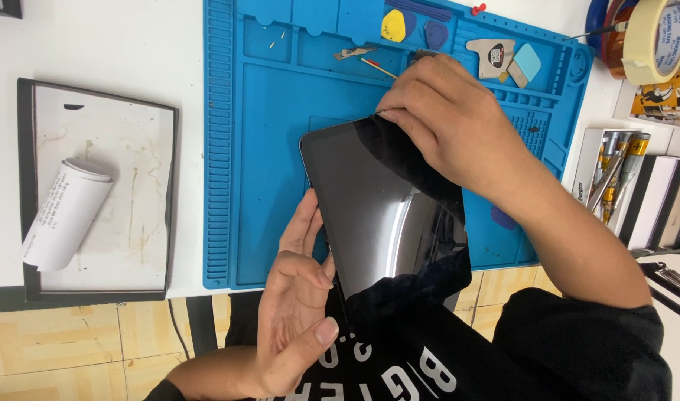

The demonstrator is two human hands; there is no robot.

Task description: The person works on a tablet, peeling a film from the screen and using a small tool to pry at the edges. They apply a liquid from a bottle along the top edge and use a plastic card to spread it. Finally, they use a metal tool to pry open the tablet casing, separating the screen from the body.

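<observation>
Left hand (295, 312) grip clasped on black tablet (377, 208) edge; right hand (444, 119) pinching its top corner, over blue mat (273, 148)

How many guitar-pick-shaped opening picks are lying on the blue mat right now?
2: a yellow pick and a blue pick, side by side in the mat's top trays. The right hand may hide others.

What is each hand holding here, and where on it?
Both hold the black tablet. The left hand grips its left long edge near the lower corner; the right hand pinches its top right corner with the fingertips.
</observation>
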